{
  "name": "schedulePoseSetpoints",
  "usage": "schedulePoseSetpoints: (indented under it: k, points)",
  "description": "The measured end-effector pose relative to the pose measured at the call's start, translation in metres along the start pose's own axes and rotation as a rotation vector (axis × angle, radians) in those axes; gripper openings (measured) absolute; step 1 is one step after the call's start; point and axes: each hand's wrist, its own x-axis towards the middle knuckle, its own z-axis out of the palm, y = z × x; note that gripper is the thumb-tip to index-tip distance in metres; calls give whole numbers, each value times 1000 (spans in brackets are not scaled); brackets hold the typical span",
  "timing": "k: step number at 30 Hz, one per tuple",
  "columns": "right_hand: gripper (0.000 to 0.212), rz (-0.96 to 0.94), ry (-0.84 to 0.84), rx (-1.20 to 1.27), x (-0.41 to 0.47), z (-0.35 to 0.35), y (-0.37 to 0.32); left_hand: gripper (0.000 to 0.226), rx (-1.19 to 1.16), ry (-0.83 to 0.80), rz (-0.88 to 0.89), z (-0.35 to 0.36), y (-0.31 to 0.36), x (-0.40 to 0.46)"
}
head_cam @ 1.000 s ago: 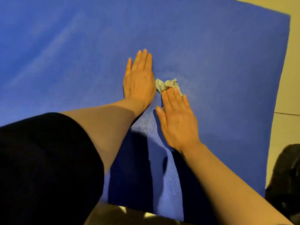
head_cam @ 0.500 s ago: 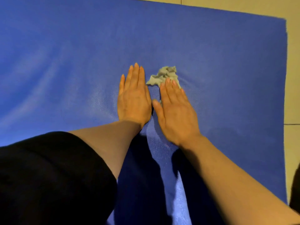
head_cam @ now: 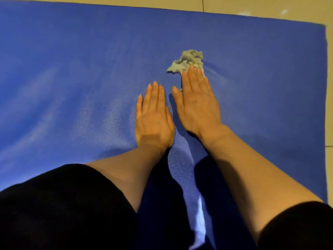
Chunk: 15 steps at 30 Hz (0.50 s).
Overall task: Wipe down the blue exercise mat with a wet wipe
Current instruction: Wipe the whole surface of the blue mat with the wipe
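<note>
Your right hand (head_cam: pixel 197 103) lies flat, fingers straight and together, pressing the crumpled grey-green wet wipe (head_cam: pixel 187 61) against the blue textured foam exercise mat (head_cam: pixel 72 78), toward its far right; the flat palm likely spreads pressure across the wipe. Your left hand (head_cam: pixel 154 118), equally flat beside it, rests on the mat, probably bracing it against sliding on the beige tiled floor (head_cam: pixel 252 8).

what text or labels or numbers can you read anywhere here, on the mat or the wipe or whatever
None: no readable word, label, brand, number or sign shows anywhere in this view.
The blue exercise mat is plain, with only wet streaks.
The crumpled wet wipe under the right hand bears no print.
The left hand, the black sleeves and the tiled floor carry no marking.
</note>
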Motion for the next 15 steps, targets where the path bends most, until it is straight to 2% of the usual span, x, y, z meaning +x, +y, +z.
schedulePoseSetpoints:
  k: [3, 9, 11, 13, 15]
  points:
    - [62, 45, -50, 24, 24, -4, 0, 58, -58, 68, 6, 2, 0, -4]
    - [71, -21, -38, 71, -31, 6, -4, 52, -104, 147, 27, 8, 0, -1]
    - [66, -22, -49, 76, -24, 5, -3, 53, -82, 141, 13, 11, -1, 0]
    - [60, -7, -28, 220, -15, -2, -6, 53, -65, 144, 8, 11, -1, -2]
    - [56, 46, 139, 463, -14, -13, -8, 53, -58, 141, 25, 10, 0, -5]
